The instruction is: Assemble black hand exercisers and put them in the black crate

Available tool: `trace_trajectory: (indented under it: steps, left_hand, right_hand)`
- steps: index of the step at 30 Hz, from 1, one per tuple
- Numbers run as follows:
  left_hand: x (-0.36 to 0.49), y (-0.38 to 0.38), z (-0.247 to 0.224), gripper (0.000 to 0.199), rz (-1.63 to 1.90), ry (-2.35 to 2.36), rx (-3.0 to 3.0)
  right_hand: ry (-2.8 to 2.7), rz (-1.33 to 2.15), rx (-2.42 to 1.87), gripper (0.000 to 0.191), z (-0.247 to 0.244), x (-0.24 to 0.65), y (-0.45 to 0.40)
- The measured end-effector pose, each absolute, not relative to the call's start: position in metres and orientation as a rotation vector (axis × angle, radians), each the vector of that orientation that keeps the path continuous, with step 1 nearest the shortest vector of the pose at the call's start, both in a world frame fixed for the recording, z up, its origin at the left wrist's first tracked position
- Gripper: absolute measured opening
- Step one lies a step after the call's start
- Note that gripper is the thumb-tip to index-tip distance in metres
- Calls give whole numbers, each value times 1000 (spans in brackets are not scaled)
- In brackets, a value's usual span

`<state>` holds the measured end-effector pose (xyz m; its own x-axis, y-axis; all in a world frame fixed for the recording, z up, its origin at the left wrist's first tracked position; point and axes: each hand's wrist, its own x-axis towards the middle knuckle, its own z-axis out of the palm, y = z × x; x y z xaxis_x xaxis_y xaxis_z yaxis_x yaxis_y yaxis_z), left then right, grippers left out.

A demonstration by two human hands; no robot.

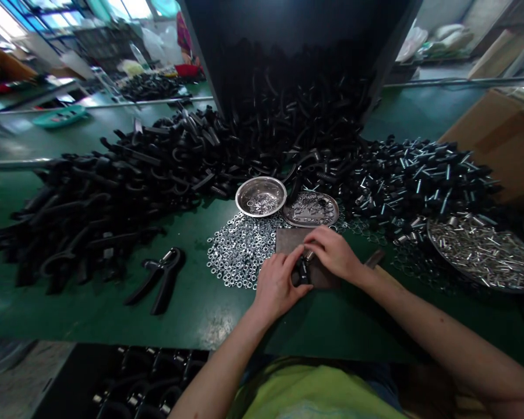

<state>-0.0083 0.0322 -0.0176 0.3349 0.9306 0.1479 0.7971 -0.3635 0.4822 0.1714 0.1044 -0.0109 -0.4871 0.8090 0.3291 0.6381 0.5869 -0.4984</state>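
Note:
My left hand point(276, 286) is closed around a small black plastic part point(304, 273) on a flat metal plate point(288, 237). A little coiled metal spring point(309, 255) shows at the top of that part, and my right hand point(337, 254) pinches there with bent fingers. Whether the right fingertips grip the spring itself or a smaller piece is hidden. Left of the plate spreads a heap of silvery nuts point(238, 253). Farther left, a hand gripper point(159, 279) with two black handles and a spring lies by itself on the green table point(192, 326).
Behind the plate stand a steel bowl point(240, 203) and an oval tray point(333, 218) with small metal pieces. Black handles point(113, 192) pile up left and back. Black knobs with bolts point(419, 174) lie right, beside a pan of metal pins point(484, 250) and a carton point(502, 134).

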Motion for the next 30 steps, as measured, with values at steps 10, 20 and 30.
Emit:
trace_trajectory:
  steps: [10,20,30]
  left_hand:
    - [-9,32,-18,63,570,1511,2293]
    - [-7,32,-18,62,600,1521,2262]
    - [-7,37,-9,61,923,1508,1549]
  right_hand:
    - [-2575,240,-1405,17,-26,170,195]
    - [-2587,283,-1470,20,-22,171,192]
    - [-2173,556,-1432,20,-3,190,175]
